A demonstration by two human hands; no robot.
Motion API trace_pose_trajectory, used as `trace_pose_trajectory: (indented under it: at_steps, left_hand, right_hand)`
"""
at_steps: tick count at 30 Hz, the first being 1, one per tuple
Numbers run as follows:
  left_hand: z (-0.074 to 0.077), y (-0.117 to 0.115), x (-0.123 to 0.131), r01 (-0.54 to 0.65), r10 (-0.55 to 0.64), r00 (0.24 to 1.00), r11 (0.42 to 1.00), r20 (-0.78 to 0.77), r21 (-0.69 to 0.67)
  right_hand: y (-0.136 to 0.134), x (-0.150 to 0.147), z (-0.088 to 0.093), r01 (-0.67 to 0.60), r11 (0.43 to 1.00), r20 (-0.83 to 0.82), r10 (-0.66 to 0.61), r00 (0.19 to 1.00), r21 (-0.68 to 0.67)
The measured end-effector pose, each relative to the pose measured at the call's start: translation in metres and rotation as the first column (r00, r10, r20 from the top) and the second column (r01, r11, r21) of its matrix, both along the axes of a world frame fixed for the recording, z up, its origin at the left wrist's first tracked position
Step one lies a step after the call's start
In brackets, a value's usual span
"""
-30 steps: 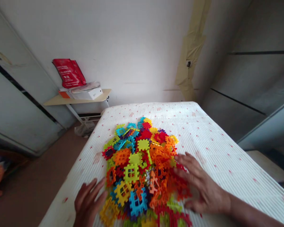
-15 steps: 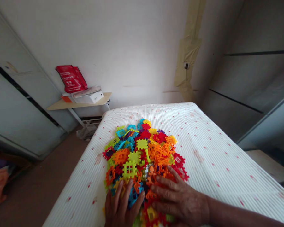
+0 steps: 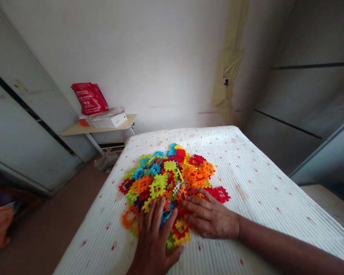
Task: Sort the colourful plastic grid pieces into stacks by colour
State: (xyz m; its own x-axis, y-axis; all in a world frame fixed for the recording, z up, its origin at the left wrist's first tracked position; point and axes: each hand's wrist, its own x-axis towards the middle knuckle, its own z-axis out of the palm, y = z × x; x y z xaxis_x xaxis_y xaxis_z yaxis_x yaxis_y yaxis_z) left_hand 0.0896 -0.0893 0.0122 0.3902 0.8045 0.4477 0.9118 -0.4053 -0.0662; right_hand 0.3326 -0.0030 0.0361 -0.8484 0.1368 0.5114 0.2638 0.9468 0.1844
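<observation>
Left hand and right hand both flat, palms down, fingers spread, grip released, pressing on the near edge of a pile of colourful interlocking plastic tiles. Pile heaped mid-way along a white ribbed mattress with red flecks. At far left, against the wall, a small shelf carrying a red bag and a white box

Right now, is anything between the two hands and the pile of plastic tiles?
Nothing visible. The left hand and right hand both lie flat on the near edge of the pile of plastic tiles on the striped cover, fingers spread and touching the pieces.
</observation>
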Motion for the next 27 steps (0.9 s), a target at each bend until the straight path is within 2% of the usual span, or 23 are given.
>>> trace_pose_trajectory:
  at_steps: [2, 6, 13, 18, 22, 25, 27]
  left_hand:
    - [0.001, 0.003, 0.004, -0.003, 0.003, 1.000, 1.000, 0.006, 0.002]
    - [0.004, 0.007, 0.011, -0.050, 0.050, 0.999, 0.998, 0.021, 0.030]
    - [0.010, 0.012, 0.006, -0.227, 0.213, 0.970, 0.967, 0.119, 0.119]
    - [0.006, 0.007, -0.003, -0.293, 0.250, 0.941, 0.939, 0.227, 0.180]
    - [0.006, 0.006, -0.007, -0.344, 0.283, 0.918, 0.917, 0.278, 0.201]
    - [0.010, 0.012, -0.013, -0.425, 0.335, 0.872, 0.880, 0.356, 0.214]
    - [0.013, 0.021, -0.024, -0.474, 0.354, 0.826, 0.857, 0.439, 0.201]
  right_hand:
    - [0.009, 0.002, -0.001, 0.060, 0.998, -0.058, -0.059, 0.997, 0.021]
    - [0.026, 0.003, -0.004, 0.161, 0.985, -0.097, -0.167, 0.981, -0.068]
    - [0.048, -0.007, -0.002, 0.337, 0.922, -0.166, -0.369, 0.915, -0.189]
    - [0.049, -0.004, 0.000, 0.302, 0.924, -0.238, -0.355, 0.904, -0.234]
    - [0.053, 0.012, -0.004, 0.300, 0.919, -0.285, -0.368, 0.885, -0.257]
    - [0.071, 0.031, -0.014, 0.371, 0.870, -0.334, -0.472, 0.816, -0.324]
    - [0.088, 0.047, -0.023, 0.444, 0.801, -0.349, -0.582, 0.734, -0.402]
